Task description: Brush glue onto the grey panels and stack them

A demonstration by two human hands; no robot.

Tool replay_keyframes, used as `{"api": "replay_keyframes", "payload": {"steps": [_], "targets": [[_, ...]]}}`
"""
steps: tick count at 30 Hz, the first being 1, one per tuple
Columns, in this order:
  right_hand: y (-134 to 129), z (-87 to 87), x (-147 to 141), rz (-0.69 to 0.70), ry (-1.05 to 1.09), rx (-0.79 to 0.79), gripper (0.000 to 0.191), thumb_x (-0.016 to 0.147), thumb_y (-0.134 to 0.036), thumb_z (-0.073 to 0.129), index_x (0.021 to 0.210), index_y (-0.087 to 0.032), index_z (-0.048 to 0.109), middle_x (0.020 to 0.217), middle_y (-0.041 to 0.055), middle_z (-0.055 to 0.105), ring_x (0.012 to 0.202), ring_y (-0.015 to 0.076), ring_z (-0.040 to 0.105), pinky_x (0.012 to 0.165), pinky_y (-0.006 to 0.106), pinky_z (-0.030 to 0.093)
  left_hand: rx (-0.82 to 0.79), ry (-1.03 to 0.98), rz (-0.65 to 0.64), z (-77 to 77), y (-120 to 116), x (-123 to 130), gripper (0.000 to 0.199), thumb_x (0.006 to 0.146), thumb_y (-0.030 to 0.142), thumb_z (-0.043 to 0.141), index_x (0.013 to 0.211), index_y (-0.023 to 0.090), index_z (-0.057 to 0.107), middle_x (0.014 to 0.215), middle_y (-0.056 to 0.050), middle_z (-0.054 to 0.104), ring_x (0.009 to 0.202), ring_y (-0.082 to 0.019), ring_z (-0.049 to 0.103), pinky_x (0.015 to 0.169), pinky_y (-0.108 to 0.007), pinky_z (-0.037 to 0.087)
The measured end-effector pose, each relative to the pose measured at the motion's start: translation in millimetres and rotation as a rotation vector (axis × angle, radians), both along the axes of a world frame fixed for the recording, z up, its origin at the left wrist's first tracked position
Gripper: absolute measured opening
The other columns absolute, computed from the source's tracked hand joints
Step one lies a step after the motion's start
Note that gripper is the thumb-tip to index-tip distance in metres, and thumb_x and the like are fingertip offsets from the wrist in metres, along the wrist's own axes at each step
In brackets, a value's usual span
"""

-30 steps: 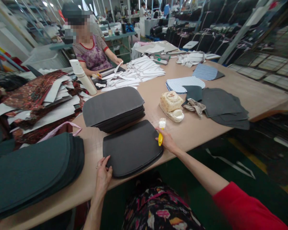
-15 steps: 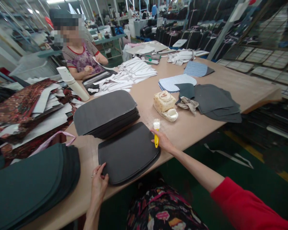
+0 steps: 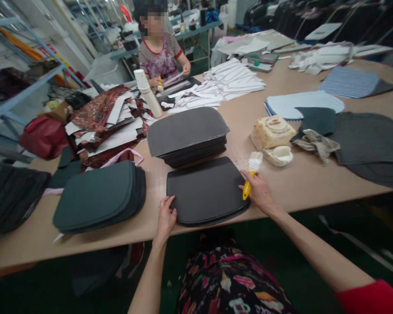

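Observation:
My left hand (image 3: 167, 216) touches the left edge of a stack of dark grey rounded panels (image 3: 206, 187), its fingers slightly bent and the thumb apart. At the right edge of that stack, my right hand (image 3: 259, 190) is closed around a brush with a yellow handle (image 3: 247, 188). The white-smeared bristles point away from me, and the fingertips of this hand reach the panel edge. Just behind lies a taller stack of grey panels (image 3: 188, 126). A crusted, yellowish-white tub (image 3: 273, 133) stands to the right of the brush.
Dark green panels (image 3: 94, 196) are stacked at left, near patterned fabric pieces (image 3: 100, 107) and a cream bottle (image 3: 149, 98). A crumpled rag (image 3: 317, 144) and loose grey sheets (image 3: 373, 139) lie right. Across the table (image 3: 298, 192), a person (image 3: 160, 56) works beside white strips (image 3: 231, 80).
The view has swung left, so the table's contents appear farther right. Both hands stay at the edges of the dark panel stack, and the brush remains in my right hand.

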State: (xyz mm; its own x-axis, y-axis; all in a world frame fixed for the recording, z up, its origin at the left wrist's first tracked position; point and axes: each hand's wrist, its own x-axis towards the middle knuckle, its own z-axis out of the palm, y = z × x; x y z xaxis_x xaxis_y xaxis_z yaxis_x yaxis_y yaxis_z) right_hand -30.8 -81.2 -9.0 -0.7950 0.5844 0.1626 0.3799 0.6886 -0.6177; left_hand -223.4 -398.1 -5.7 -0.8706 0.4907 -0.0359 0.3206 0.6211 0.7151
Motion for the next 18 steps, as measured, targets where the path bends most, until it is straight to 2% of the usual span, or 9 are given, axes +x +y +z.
{"api": "replay_keyframes", "payload": {"steps": [3,6,10,14,16,18], "targets": [[-5.2,-6.5,0.8,0.091,-0.019,0.105,0.039,0.085,-0.026,0.047,0.122,-0.015,0.055,0.092,0.0144,0.058,0.091,0.0294,0.054,0.078,0.043,0.045,0.006,-0.004,0.000,1.2,-1.1,2.9,0.048,0.065,0.007,0.048,0.111,0.017,0.059,0.115,-0.010,0.049,0.073,-0.012,0.054,0.065,-0.028,0.051],[-10.4,-14.5,3.5,0.178,-0.018,0.090,0.037,0.089,-0.029,0.039,0.119,-0.016,0.057,0.089,0.0118,0.058,0.082,0.0241,0.057,0.073,0.036,0.048,0.023,-0.008,-0.013,2.7,-2.4,5.3,0.049,0.066,0.005,0.049,0.112,0.018,0.059,0.117,-0.010,0.048,0.082,-0.014,0.055,0.069,-0.028,0.052],[-9.3,-23.0,7.1,0.156,-0.029,0.079,0.038,0.087,-0.035,0.041,0.115,-0.017,0.059,0.088,0.0112,0.058,0.081,0.0250,0.058,0.072,0.037,0.049,0.026,-0.022,-0.037,1.5,-5.9,6.7,0.049,0.069,0.004,0.048,0.115,0.018,0.057,0.121,-0.011,0.046,0.082,-0.014,0.056,0.069,-0.029,0.052],[-8.1,-25.9,8.2,0.150,-0.013,0.042,0.038,0.086,-0.038,0.043,0.116,-0.020,0.058,0.092,0.0109,0.058,0.085,0.0254,0.059,0.073,0.038,0.049,0.007,-0.018,-0.053,1.0,-8.5,7.8,0.050,0.070,0.004,0.047,0.117,0.019,0.055,0.122,-0.012,0.046,0.090,-0.016,0.056,0.071,-0.030,0.053],[-10.2,-24.8,7.1,0.130,0.002,0.034,0.037,0.086,-0.038,0.044,0.116,-0.020,0.058,0.094,0.0111,0.058,0.086,0.0255,0.059,0.075,0.038,0.050,-0.004,0.010,-0.057,3.9,-7.1,9.2,0.052,0.070,0.004,0.047,0.119,0.020,0.054,0.127,-0.012,0.042,0.100,-0.020,0.054,0.079,-0.034,0.052],[-13.5,-22.3,5.7,0.111,0.019,0.027,0.036,0.087,-0.038,0.043,0.114,-0.020,0.058,0.095,0.0111,0.058,0.087,0.0254,0.059,0.076,0.039,0.050,-0.013,0.059,-0.067,8.6,-3.9,11.1,0.056,0.069,0.002,0.046,0.122,0.022,0.052,0.135,-0.012,0.035,0.115,-0.024,0.046,0.092,-0.043,0.046]]}}
